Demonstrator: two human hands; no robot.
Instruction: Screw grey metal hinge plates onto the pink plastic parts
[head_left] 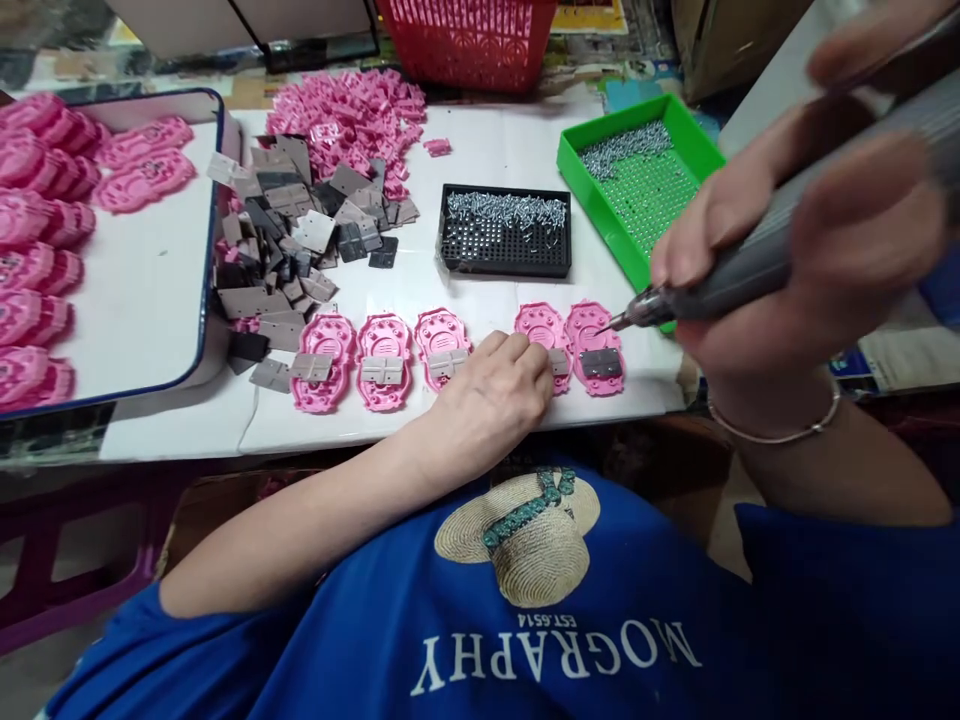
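My right hand (817, 250), blurred, is wrapped round a grey electric screwdriver (750, 265). The driver's thin tip points down-left, over the upper part of the rightmost pink plastic shell (592, 335), which carries a dark metal plate (601, 363). My left hand (502, 385) is closed with curled fingers low over the row, beside a second pink shell (540, 320) that it partly covers; whatever lies under its fingers is hidden. Left of it lie three more pink shells, among them the middle one (384, 340), each with a light grey plate (382, 370) across its lower half.
A black perforated tray (506, 262) and a green tray (637, 225) hold small screws. Grey plates (277, 230) and small pink parts (345, 115) lie heaped behind the row. At left, a white blue-rimmed tray (161, 290) holds stacked pink shells. A red basket (472, 45) stands behind.
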